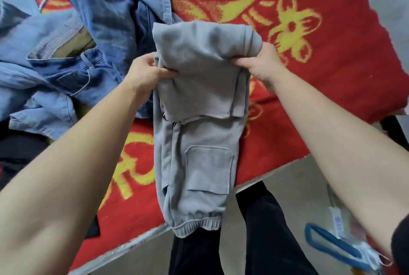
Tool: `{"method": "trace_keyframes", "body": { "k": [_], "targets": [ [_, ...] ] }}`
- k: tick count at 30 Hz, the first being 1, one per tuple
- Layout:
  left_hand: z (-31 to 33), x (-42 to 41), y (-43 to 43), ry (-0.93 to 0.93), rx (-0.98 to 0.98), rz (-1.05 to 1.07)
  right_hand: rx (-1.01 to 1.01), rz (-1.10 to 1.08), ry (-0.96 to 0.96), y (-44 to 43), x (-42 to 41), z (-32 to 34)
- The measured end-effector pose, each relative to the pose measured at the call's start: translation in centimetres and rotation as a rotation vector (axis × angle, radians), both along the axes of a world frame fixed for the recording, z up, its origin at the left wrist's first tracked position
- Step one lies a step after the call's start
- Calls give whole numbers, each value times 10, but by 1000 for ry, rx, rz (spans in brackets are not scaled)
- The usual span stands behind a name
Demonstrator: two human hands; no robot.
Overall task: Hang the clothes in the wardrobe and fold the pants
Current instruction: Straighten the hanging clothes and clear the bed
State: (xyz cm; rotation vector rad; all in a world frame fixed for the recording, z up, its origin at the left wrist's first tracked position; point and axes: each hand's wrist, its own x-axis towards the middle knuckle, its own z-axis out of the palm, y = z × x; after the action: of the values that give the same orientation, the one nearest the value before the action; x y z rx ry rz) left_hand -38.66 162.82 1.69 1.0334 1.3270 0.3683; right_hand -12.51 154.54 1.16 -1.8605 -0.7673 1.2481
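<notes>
While the grey pants (199,97) hang doubled over above the red blanket (321,37) with its yellow flowers, the left hand (143,75) pinches their left edge at the fold, its grip clamped on the cloth; the right hand (259,64) has its grip clamped on the right edge, fingers curled round the rolled top; the elastic cuff (194,223) dangles lowest, past the blanket's near edge, with a patch pocket (209,168) above it; a heap of denim clothes (88,31) lies on the blanket just left of the pants; a blue hanger (332,246) shows low on the right.
</notes>
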Motion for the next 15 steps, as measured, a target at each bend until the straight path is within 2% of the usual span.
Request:
{"method": "trace_keyframes", "body": {
  "k": [3, 5, 7, 9, 11, 13, 15],
  "targets": [
    [24, -26, -45, -30, 59, -12, 108, 30, 15, -57, -16, 19],
    [30, -48, -82, -38, 58, -42, 89, 148, -50, -105, -33, 22],
    [21, -75, -121, 62, 57, -125, -82, 338, -180, -160, -49, 7],
    [5, -96, -156, 261, 80, -261, -381, 448, -224, -209, -56, -18],
    [-14, -111, -181, 360, 49, -268, -559, 383, -212, -241, -58, -41],
    [-27, -117, -192, 383, -61, -110, -581, 196, -160, -247, -66, -47],
    [-37, -116, -194, 328, -163, -30, -540, -2, -36, -240, -77, -46]
  ]
}}
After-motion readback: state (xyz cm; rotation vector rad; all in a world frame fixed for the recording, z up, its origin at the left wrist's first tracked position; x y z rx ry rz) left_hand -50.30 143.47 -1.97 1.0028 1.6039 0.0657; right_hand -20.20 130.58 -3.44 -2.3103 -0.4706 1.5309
